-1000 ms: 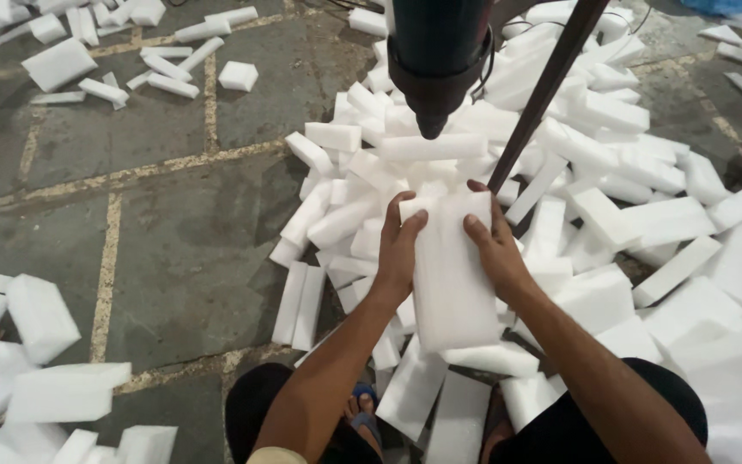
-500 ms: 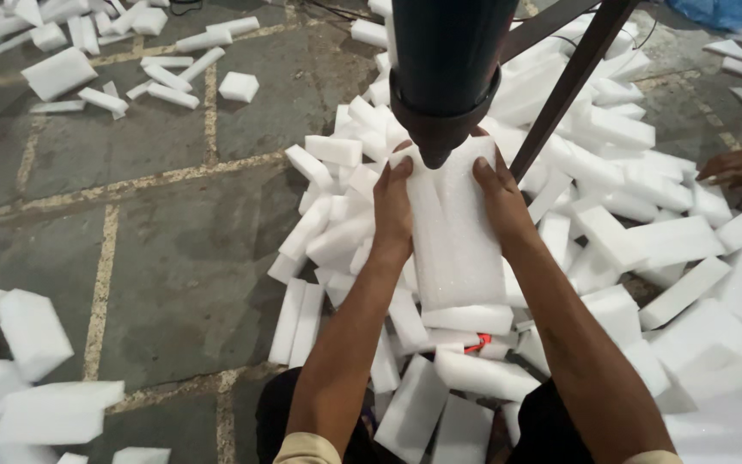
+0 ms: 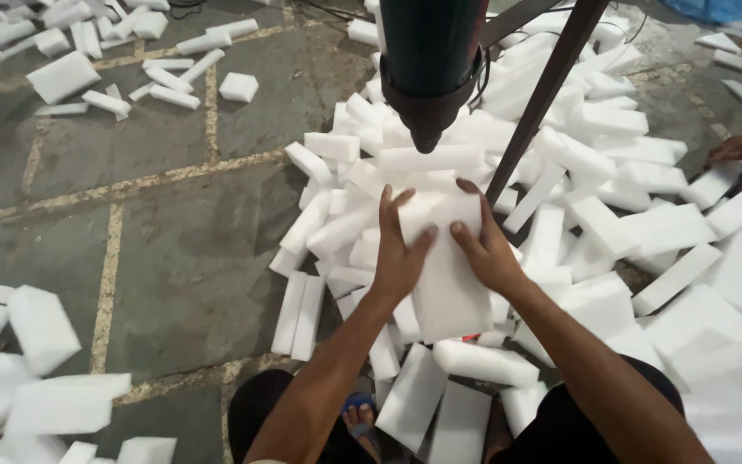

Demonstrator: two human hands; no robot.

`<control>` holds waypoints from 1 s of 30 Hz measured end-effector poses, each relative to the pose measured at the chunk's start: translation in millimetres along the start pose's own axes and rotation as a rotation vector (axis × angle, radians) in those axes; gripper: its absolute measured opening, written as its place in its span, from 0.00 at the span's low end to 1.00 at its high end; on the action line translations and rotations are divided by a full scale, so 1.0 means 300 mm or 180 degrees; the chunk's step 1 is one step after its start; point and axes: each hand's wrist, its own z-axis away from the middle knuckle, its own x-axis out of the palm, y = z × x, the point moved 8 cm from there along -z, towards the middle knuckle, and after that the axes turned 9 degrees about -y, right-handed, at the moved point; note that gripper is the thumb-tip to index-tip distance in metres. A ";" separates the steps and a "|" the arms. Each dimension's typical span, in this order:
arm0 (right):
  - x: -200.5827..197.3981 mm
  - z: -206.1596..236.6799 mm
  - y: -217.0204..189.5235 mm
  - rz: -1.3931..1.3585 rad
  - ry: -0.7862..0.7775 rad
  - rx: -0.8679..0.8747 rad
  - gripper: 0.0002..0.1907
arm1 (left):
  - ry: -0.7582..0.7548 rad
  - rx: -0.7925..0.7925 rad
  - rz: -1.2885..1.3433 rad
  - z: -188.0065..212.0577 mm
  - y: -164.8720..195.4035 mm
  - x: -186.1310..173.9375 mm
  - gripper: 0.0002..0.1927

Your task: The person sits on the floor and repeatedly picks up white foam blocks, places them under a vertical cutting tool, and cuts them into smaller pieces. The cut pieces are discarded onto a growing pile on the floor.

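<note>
Both hands grip one white foam block (image 3: 447,275) in the middle of the frame, held upright-lengthwise with its far end pointing toward the top. The left hand (image 3: 398,249) presses against the block's left edge, fingers spread up along it and thumb laid across the face. The right hand (image 3: 484,249) clasps the right edge in the same way, fingers curled over the upper corner. The grip is a firm two-sided hold on the block, palms facing each other across its width.

Just above the block's far end hangs a dark cylindrical machine head (image 3: 431,64) with a tapering black tip, at the top centre of the frame. The tip sits close over the block's upper end; whether it touches cannot be told. A dark slanted metal rod (image 3: 543,99) runs from the upper right down to just beside the right hand.

Under and around the block lies a heap of white foam pieces (image 3: 629,215), filling the centre and right of the frame. More foam blocks (image 3: 45,361) lie scattered at the lower left and along the upper left on the grey tiled floor (image 3: 182,223). At the bottom edge a foot in a blue sandal (image 3: 358,412) shows between the person's knees. Another person's hand (image 3: 740,146) rests on the pile at the right edge.
</note>
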 end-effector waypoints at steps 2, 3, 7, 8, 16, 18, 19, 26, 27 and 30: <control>0.017 0.069 0.025 0.0025 -0.0071 0.0252 0.35 | -0.0234 0.0261 0.0046 0.056 0.034 0.014 0.39; 0.021 0.103 0.036 0.0049 -0.0109 0.0377 0.37 | -0.0350 0.0398 0.0076 0.080 0.054 0.023 0.39; 0.046 0.217 -0.007 0.0250 -0.0183 -0.0058 0.36 | -0.0446 0.0544 -0.0684 0.164 0.121 0.027 0.36; 0.050 0.243 -0.010 0.0231 -0.0228 -0.0049 0.36 | -0.0481 0.0587 -0.0778 0.180 0.135 0.031 0.35; 0.033 0.348 -0.069 0.0683 -0.0398 0.0176 0.36 | -0.0588 0.1054 -0.1211 0.256 0.181 0.067 0.29; 0.033 0.358 -0.092 0.0675 -0.0414 0.0228 0.36 | -0.0632 0.1064 -0.1166 0.260 0.197 0.072 0.26; 0.034 0.364 -0.103 0.0672 -0.0420 0.0250 0.36 | -0.0657 0.1082 -0.1217 0.262 0.212 0.077 0.26; 0.028 0.369 -0.163 0.0616 -0.0577 0.0515 0.39 | -0.1135 0.0976 -0.1433 0.280 0.217 0.077 0.27; 0.023 0.362 -0.179 0.0719 -0.0624 0.0466 0.40 | -0.1210 0.0948 -0.1670 0.285 0.187 0.080 0.31; 0.021 0.331 -0.178 0.1086 -0.1094 0.0904 0.38 | -0.1697 0.0608 -0.1833 0.289 0.080 0.100 0.42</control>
